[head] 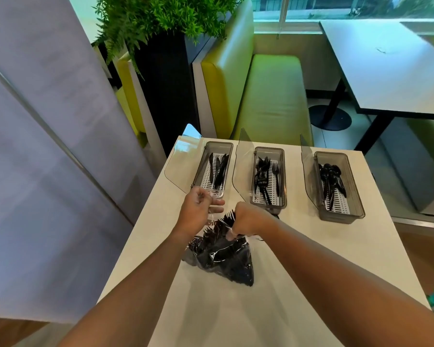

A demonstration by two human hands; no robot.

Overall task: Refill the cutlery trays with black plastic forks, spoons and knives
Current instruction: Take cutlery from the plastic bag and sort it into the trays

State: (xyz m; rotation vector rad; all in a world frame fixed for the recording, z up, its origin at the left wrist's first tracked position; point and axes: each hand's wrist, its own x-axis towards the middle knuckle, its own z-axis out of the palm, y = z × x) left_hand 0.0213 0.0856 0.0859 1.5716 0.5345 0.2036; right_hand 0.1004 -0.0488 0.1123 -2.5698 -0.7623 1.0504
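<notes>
A clear plastic bag (223,259) full of black forks lies on the white counter (298,259). My left hand (198,211) pinches the bag's open edge up at its left. My right hand (246,221) is closed around a bunch of black forks (229,217) whose tines stick out to the left, just above the bag's mouth. Three grey trays with their clear lids open stand at the back: the knife tray (216,169) on the left, the fork tray (268,179) in the middle, the spoon tray (336,186) on the right.
A grey partition wall (48,146) runs along the counter's left side. Behind the counter are a green bench (268,96), a black planter with a fern (166,71) and a grey table (386,66). The counter's right edge drops to a wooden floor.
</notes>
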